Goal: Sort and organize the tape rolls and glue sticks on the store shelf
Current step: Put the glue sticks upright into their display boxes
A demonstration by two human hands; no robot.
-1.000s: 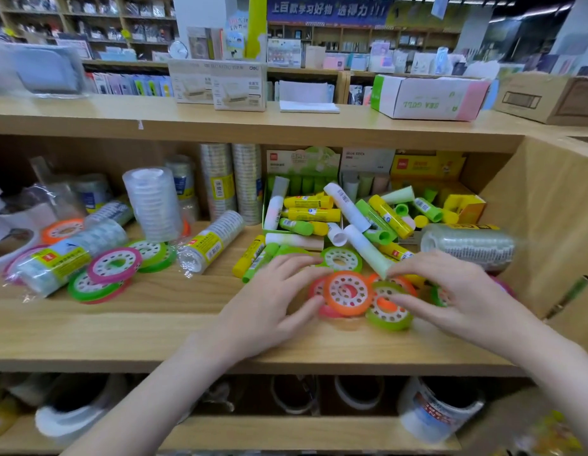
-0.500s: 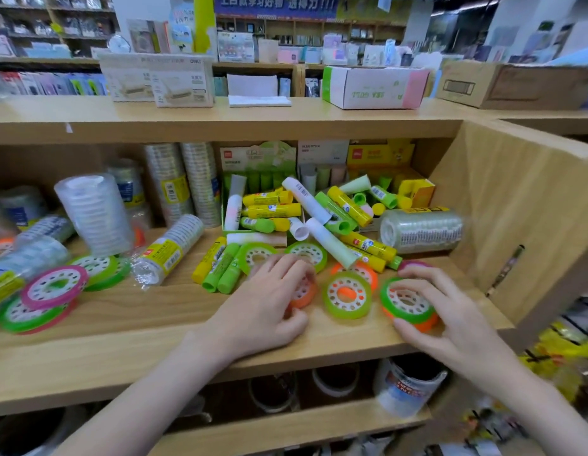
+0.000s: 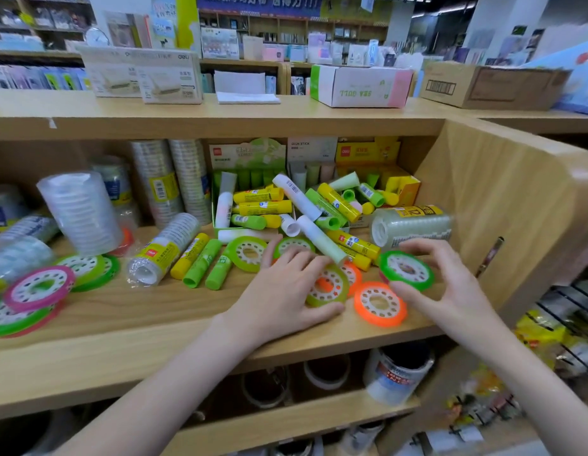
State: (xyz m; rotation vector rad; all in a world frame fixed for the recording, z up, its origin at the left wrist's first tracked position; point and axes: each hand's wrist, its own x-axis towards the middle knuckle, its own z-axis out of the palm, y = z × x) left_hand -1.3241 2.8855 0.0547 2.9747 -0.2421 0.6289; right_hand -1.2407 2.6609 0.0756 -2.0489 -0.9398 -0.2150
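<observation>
My right hand (image 3: 447, 287) pinches a green tape roll (image 3: 406, 269), tilted and raised off the wooden shelf (image 3: 154, 311). An orange tape roll (image 3: 380, 302) lies flat just below it. My left hand (image 3: 279, 294) grips a yellow-green tape roll (image 3: 329, 286) that rests over another orange roll (image 3: 352, 274). Two more green rolls (image 3: 248, 253) lie behind my left hand. A heap of yellow, green and white glue sticks (image 3: 319, 209) fills the shelf's back middle. Three glue sticks (image 3: 200, 261) lie loose to the left.
Pink and green tape rolls (image 3: 39, 287) are stacked at the left. Wrapped clear tape packs (image 3: 162, 250) lie and stand along the back left, one more (image 3: 412, 225) at the right. The shelf's side wall (image 3: 503, 199) closes the right end. Glue stick boxes (image 3: 246, 156) stand at the back.
My right hand has lifted the green roll off the orange one beneath it. My left hand has slid right onto the yellow-green roll. The camera has moved closer.
</observation>
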